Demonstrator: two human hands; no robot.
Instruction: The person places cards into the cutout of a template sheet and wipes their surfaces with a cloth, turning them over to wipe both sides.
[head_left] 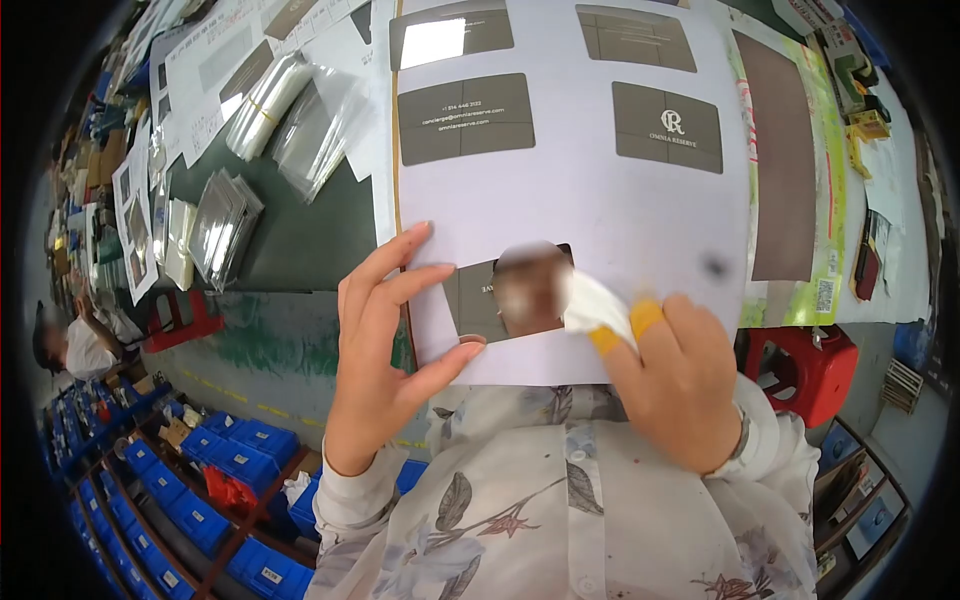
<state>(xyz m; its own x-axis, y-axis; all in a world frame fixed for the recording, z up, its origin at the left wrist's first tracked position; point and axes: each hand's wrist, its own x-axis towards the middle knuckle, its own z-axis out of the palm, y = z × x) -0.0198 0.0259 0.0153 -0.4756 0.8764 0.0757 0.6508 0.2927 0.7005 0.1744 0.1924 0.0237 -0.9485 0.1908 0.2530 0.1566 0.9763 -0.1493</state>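
A dark grey glossy card [475,300] with light lettering lies on the white sheet [560,190] near its front edge. My left hand [385,340] holds the card at its left end, a fingertip at the top edge and the thumb at the bottom edge. My right hand [680,375] pinches a folded white cloth or tissue [597,308] against or just over the card's right end. Two of its fingers wear yellow bands [648,318]. A blurred reflection covers part of the card, and its right edge is partly hidden by the cloth.
More grey cards lie farther up the sheet, among them a card with a logo [667,127] and a card with contact lines [467,118]. Clear plastic sleeves [268,105] sit at left. A red stool [818,375] stands at right; blue bins [240,455] fill the lower left.
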